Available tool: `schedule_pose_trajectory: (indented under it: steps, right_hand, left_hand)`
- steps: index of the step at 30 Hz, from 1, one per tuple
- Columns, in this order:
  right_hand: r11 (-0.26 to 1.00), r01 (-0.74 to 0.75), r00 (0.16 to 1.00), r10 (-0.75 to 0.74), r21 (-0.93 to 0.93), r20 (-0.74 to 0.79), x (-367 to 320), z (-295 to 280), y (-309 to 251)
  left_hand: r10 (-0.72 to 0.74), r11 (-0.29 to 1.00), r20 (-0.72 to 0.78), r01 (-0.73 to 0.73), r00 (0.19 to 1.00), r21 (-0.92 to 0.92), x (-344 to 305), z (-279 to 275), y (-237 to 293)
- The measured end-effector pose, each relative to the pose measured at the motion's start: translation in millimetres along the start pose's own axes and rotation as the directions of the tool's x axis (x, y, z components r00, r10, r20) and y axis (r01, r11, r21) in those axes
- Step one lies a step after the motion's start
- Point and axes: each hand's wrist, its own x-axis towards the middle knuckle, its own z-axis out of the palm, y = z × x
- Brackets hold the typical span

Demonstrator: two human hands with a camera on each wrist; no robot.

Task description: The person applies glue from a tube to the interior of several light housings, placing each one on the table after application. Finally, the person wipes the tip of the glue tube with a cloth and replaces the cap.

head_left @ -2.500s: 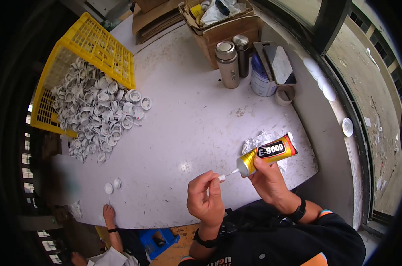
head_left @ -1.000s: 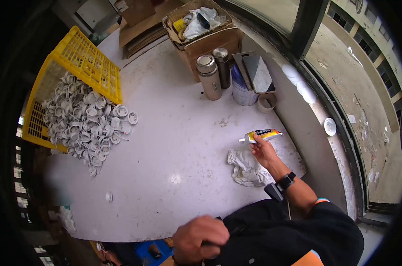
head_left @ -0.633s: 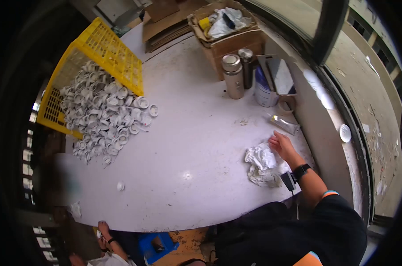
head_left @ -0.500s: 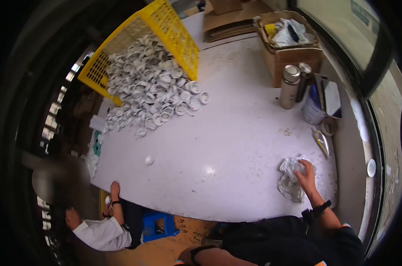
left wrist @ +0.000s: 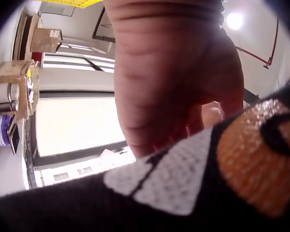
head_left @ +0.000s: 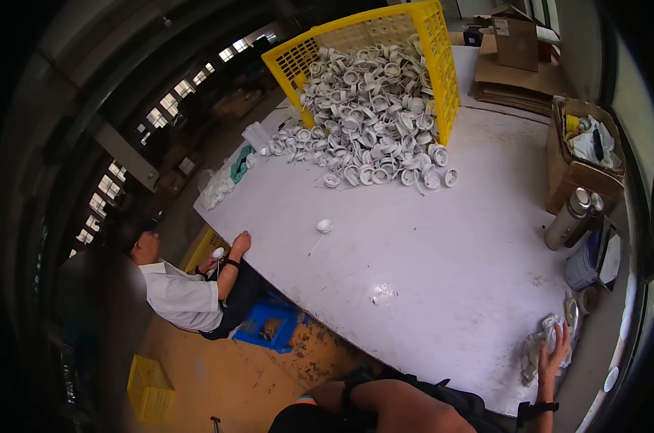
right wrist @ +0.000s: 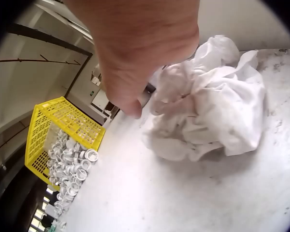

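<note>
My right hand [head_left: 551, 359] is beside a crumpled white cloth [head_left: 532, 356] at the table's right end, its fingers extended and holding nothing visible. In the right wrist view the hand [right wrist: 140, 48] is over the near side of the cloth [right wrist: 222, 108], with most fingers hidden. The glue tube [head_left: 572, 315] lies just beyond the fingertips, near a tape roll [head_left: 590, 299]. The left hand is out of the head view; the left wrist view shows its palm side [left wrist: 169, 72] close to the dark printed shirt [left wrist: 174, 176], its fingertips mostly hidden.
A tipped yellow crate [head_left: 448, 79] spills white round parts [head_left: 370, 123]. One white part [head_left: 325, 226] lies alone mid-table [head_left: 413, 252]. Flasks [head_left: 569, 216], a tub [head_left: 581, 265] and a cardboard box [head_left: 580, 180] line the right side. A seated person [head_left: 186, 296] is at the left edge.
The right hand has let go of the glue tube, now on the table, and moved to the cloth. My left hand has dropped out of the head view, which has turned left.
</note>
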Motion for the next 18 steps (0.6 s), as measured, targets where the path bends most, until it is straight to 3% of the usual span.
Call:
schedule_pose_trajectory:
  steps: [1,3,6,7,8,9,11,12,14,15,17,18]
  right_hand:
    - [1.0,0.009,1.0,-0.009,0.005,0.004,9,3,-12]
    - [0.969,-0.033,0.999,0.032,0.243,0.008,26,10,-39]
    - [0.919,-0.116,0.992,0.09,0.378,0.085,44,19,-75]
    - [0.875,-0.164,0.984,0.109,0.456,0.144,51,22,-84]
    - [0.748,-0.196,0.981,0.155,0.634,0.12,59,30,-94]
    - [0.755,-0.196,0.981,0.153,0.625,0.122,69,31,-100]
    - [0.475,-0.489,0.871,0.316,0.732,0.377,93,18,-111]
    - [0.451,-0.453,0.886,0.328,0.769,0.328,108,7,-124]
    - [0.375,-0.373,0.906,0.347,0.849,0.245,137,-16,-149]
    - [0.325,-0.331,0.914,0.344,0.886,0.215,151,-27,-156]
    - [0.287,-0.211,0.897,0.436,0.934,0.069,177,-37,-168]
    - [0.246,-0.171,0.911,0.408,0.954,0.058,191,-41,-169]
  left_hand:
    - [-0.023,1.0,-0.085,0.024,0.996,0.011,-10,-4,3]
    - [-0.062,0.997,-0.25,0.069,0.966,0.019,-32,-13,11]
    - [-0.199,0.975,-0.56,0.217,0.804,-0.034,-82,-29,9]
    - [-0.233,0.969,-0.668,0.231,0.707,-0.093,-101,-34,5]
    - [-0.268,0.96,-0.758,0.233,0.594,-0.157,-120,-41,2]
    - [-0.299,0.947,-0.828,0.253,0.475,-0.197,-139,-50,3]
    - [-0.323,0.915,-0.924,0.317,0.204,-0.25,-192,-70,-7]
    - [-0.328,0.917,-0.919,0.306,0.216,-0.256,-213,-77,-3]
    - [-0.312,0.916,-0.949,0.28,0.043,-0.288,-259,-93,17]
    - [-0.326,0.898,-0.945,0.318,0.015,-0.304,-286,-103,24]
    - [-0.295,0.858,-0.942,0.389,-0.161,-0.336,-329,-123,37]
    - [-0.283,0.877,-0.938,0.341,-0.201,-0.337,-349,-132,41]
